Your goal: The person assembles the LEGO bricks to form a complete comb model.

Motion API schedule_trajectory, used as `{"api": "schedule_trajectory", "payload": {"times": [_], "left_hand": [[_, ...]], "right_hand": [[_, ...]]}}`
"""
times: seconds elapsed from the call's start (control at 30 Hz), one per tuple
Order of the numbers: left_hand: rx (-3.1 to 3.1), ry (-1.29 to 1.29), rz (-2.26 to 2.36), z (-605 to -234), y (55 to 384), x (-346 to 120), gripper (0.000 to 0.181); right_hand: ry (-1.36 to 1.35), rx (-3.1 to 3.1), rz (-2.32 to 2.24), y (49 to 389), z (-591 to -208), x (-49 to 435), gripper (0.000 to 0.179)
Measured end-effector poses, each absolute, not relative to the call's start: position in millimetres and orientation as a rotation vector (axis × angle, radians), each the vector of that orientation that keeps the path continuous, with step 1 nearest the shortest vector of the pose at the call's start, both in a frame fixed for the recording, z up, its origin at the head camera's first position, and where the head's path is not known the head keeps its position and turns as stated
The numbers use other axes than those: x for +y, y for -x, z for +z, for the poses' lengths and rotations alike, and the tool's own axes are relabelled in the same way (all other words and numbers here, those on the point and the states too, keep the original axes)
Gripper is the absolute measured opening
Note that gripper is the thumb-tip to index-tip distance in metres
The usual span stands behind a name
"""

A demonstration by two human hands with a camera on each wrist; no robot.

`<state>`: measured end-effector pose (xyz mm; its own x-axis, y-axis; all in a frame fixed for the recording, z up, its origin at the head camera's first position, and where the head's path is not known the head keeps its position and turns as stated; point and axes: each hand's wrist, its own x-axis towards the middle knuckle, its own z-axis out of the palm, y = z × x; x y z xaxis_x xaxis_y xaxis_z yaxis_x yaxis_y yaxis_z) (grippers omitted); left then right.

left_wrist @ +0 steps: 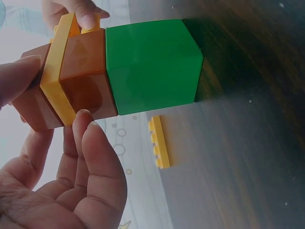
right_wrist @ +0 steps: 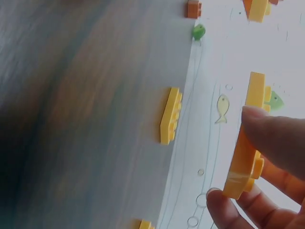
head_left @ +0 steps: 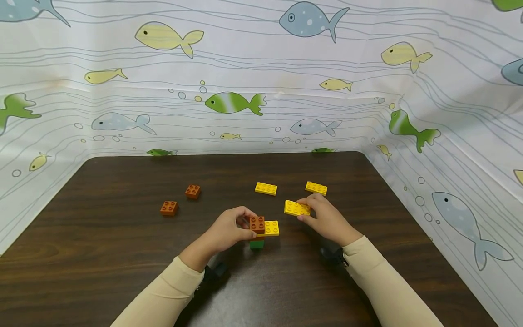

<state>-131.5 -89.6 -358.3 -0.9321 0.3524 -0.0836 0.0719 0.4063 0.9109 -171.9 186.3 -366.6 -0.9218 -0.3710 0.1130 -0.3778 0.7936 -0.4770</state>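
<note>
Head view shows a person's two hands over a dark brown table. The left hand is holding a little tower with its thumb and fingers. This tower is near the middle of the table. At the bottom of it is a green block, then a brown block, then a flat yellow piece, and on top a top brown block with four bumps. The flat yellow piece sticks out to the right. The right hand pinches a yellow brick by its right end, and that brick is up in the air, to the right of the tower and a bit farther away. Past the hands lie two more yellow bricks: a middle one, and a right one just past the right hand. On the left sit two small brown blocks, a far one and a nearer one. Cream sleeves cover both arms. At the far side and on the right hangs a white cloth with fish on it.
</note>
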Motion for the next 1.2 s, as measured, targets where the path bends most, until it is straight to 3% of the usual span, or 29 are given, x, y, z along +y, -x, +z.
{"api": "schedule_trajectory", "payload": {"times": [1.2], "left_hand": [[2.407, -0.351, 1.532, -359.2, 132.8, -89.1, 0.035]], "right_hand": [[-1.022, -2.784, 0.898, 143.5, -345.2, 141.9, 0.039]]}}
